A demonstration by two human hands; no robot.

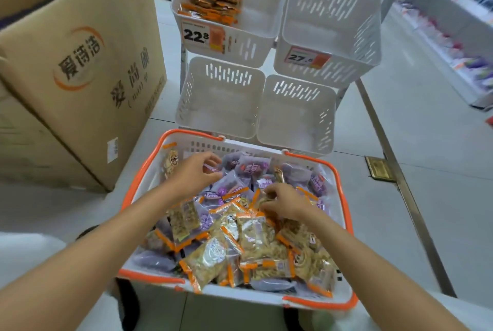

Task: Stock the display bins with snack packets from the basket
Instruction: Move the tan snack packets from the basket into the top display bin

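Observation:
A white basket with an orange rim (138,184) sits in front of me, full of orange-edged packets (253,232) and purple packets (250,168). My left hand (194,170) hovers over the basket's far left side, fingers curled around a purple packet. My right hand (282,200) is in the middle of the basket, pinching an orange-edged packet. Beyond stand white display bins: the upper left bin (264,18) holds several orange packets (213,0); the upper right bin (330,24), lower left bin (221,98) and lower right bin (296,114) are empty.
A large cardboard box (80,64) stands on the left beside the basket. Price tags (202,36) hang on the upper bins. Store shelves (453,24) run along the right. A metal strip (400,184) crosses the grey floor.

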